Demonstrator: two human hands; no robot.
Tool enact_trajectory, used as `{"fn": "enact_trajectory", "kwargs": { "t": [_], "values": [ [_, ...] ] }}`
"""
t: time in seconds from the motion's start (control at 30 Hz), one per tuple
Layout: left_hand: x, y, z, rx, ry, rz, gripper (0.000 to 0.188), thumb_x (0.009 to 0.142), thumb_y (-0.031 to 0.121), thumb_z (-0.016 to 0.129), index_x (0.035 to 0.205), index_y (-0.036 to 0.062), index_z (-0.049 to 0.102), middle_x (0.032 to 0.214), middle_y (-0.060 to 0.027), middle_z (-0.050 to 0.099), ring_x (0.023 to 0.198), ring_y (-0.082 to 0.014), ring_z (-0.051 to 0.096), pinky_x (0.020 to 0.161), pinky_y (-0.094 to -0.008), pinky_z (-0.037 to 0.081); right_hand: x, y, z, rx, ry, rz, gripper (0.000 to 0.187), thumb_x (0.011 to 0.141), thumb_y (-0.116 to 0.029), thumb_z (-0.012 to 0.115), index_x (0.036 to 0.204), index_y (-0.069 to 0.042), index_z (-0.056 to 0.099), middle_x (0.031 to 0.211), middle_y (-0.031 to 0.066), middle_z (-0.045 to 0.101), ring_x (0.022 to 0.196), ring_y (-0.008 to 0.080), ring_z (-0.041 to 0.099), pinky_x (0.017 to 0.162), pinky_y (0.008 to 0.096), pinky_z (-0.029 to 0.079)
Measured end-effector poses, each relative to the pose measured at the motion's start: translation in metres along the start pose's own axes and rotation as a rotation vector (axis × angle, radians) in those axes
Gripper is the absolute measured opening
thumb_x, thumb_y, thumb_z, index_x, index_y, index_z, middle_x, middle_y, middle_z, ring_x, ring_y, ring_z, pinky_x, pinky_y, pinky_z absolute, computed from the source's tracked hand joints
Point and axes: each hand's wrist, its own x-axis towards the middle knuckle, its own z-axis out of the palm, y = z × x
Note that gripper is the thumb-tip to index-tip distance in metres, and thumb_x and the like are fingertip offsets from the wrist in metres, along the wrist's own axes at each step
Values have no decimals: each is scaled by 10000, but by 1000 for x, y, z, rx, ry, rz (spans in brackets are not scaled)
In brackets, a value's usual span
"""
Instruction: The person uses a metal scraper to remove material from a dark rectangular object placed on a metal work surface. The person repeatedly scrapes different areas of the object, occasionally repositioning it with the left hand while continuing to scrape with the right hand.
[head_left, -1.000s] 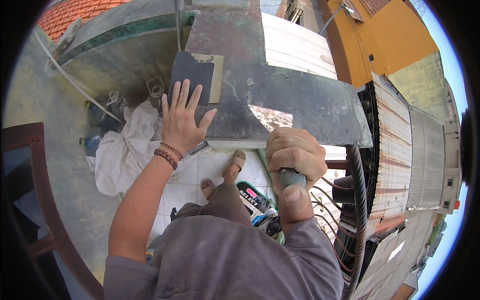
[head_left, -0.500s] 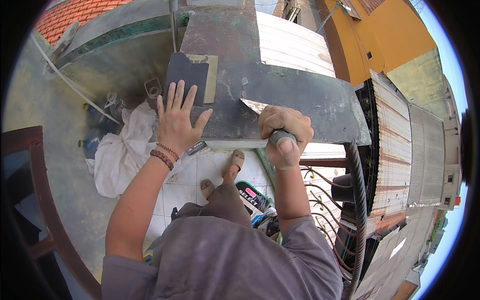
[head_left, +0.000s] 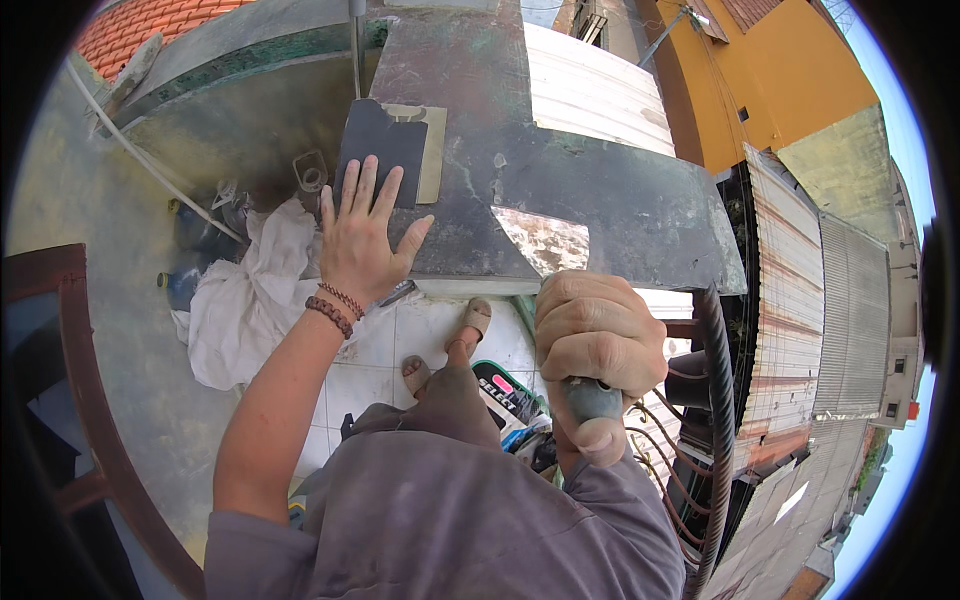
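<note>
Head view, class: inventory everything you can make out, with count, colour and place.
Long flat ledge: one, dark grey, centre
Broad-bladed scraper: one, mottled blade, dark handle, over ledge
Thin flat sheet: one, black, on ledge
Flat lower sheet: one, tan, partly covered
Crumpled cloth: one, white, left
Plastic bottles: at least two, blue, beside cloth
Square floor tiles: several, white, below ledge
Twisted metal post: one, dark, right
Angular frame: one, reddish-brown, far left
Ribbed roofs: several, whitish, right
Building wall: one, orange, upper right
Sandals: two, beige, below ledge
Shirt: one, grey, bottom
Left hand: one, bare, over black sheet
Right hand: one, bare, gripping scraper
</note>
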Motion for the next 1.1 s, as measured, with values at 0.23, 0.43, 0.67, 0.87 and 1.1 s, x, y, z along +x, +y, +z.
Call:
{"fn": "enact_trajectory", "kwargs": {
  "t": [0.23,0.43,0.67,0.87,1.1],
  "values": [
    [1,-3,3,-2,0,4,722,996,553,540,1543,90,450,1627,-212,352,1532,-385,268,1221,-610,178,2,25,-10,-107,31,151,649,924,-576,571,642,9,550,542,86,504,475,199,515,463,320,395],
    [-1,1,-1,-32,-18,4,738,995,579,513,1540,83,456,1614,-237,361,1534,-391,266,1223,-623,169,-9,44,-3,-144,-36,42,587,904,-525,564,649,4,561,554,78,518,469,205,521,466,327,420],
    [-3,-4,-1,-26,-11,-22,739,988,570,526,1540,84,455,1615,-237,360,1534,-390,267,1222,-626,164,11,-5,0,-35,-72,-89,508,884,-476,619,658,-22,577,553,54,523,468,195,538,447,313,410],
    [-4,1,0,-64,-28,-4,741,986,567,530,1541,81,453,1614,-237,362,1533,-391,266,1223,-627,166,10,27,-11,-226,3,185,645,911,-575,566,633,7,541,526,83,496,442,209,488,448,322,393],
    [1,2,1,-56,-19,9,741,985,566,533,1542,84,452,1615,-237,360,1533,-389,266,1222,-627,167,-7,53,-10,-235,-57,43,581,919,-520,594,645,-10,542,542,56,503,458,195,505,466,312,394]
  ]
}}
